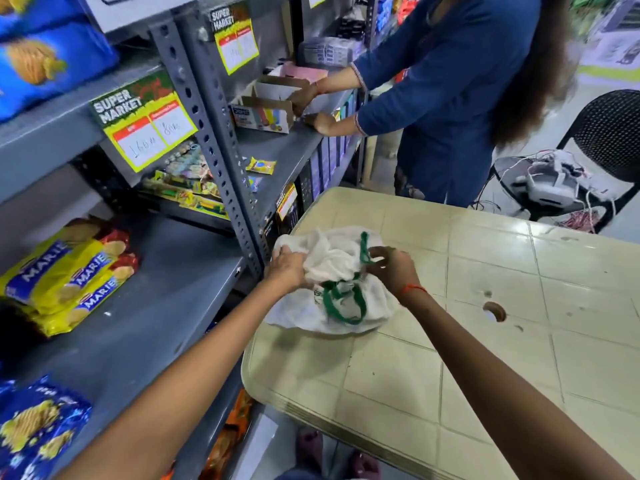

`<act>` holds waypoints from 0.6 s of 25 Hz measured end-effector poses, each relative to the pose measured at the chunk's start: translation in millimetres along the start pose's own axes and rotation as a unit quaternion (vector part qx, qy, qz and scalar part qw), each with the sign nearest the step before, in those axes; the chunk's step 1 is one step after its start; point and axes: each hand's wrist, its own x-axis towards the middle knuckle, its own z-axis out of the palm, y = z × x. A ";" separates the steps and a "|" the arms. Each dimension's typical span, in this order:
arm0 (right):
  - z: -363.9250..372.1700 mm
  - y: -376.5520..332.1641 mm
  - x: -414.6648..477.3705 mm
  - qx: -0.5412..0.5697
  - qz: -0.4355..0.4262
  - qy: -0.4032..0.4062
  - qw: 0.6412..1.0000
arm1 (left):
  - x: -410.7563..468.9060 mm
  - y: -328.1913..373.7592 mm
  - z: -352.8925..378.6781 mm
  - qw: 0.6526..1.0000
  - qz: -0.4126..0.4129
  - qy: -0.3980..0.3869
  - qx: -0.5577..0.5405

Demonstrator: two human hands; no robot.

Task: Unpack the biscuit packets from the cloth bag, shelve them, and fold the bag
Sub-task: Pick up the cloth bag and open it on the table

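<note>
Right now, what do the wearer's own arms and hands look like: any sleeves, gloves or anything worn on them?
Both forearms are bare, with no sleeves in view and no gloves. The left hand shows no ring, watch or band. The right hand has a thin red-orange thread tied around its wrist. No other markings are visible.

Black chair (602, 147) beyond tiled table (485, 306)

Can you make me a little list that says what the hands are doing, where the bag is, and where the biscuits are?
left hand: gripping the cloth bag at its left side
right hand: pinching the bag by a green handle
bag: crumpled, lying on the beige table
biscuits: yellow Marie packets stacked on the grey shelf
nearby: another person at the next shelf
</note>
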 end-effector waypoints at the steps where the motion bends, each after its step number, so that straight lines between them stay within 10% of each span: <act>1: -0.1 2.8 -5.0 0.017 -0.007 0.033 0.999 | -0.7 3.5 -3.7 0.999 0.029 0.031 0.029; 6: 21.3 19.1 -36.9 -0.013 -0.069 0.081 0.994 | 3.5 36.7 7.9 0.934 0.288 0.095 0.190; 15: 65.9 17.6 -35.3 0.072 0.042 0.078 0.993 | 31.9 34.3 21.7 0.950 0.285 0.127 0.029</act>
